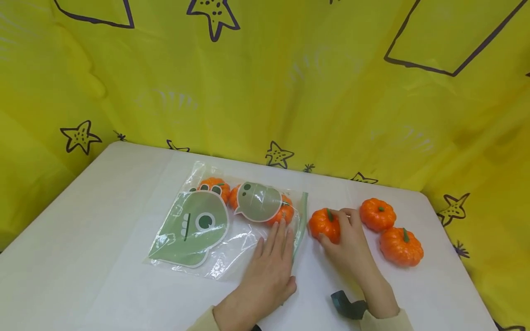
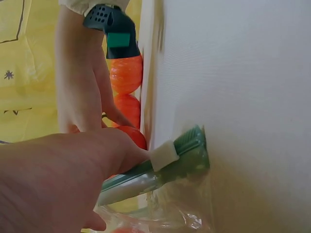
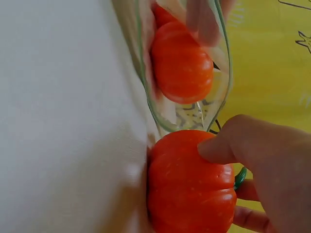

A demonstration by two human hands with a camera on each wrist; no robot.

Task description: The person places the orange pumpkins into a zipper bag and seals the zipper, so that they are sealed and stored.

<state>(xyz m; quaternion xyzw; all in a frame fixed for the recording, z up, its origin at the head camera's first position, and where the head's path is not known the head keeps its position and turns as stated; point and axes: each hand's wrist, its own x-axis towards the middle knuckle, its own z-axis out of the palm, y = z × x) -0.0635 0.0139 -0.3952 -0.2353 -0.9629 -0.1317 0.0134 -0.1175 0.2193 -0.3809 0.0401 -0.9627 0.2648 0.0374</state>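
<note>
A clear zip bag with green cartoon prints lies on the table, several small orange toy pumpkins inside it. My left hand rests on the bag near its green zip edge, fingers straight. In the right wrist view the bag's green-edged mouth gapes around a pumpkin. My right hand grips another toy pumpkin just right of that mouth, its thumb on the orange side in the right wrist view. A white slider sits on the zip beside my left thumb.
Two more orange pumpkins, one farther back and one nearer, stand right of my right hand. The white table meets a yellow curtain with star drawings behind. A dark wrist device is by my right wrist.
</note>
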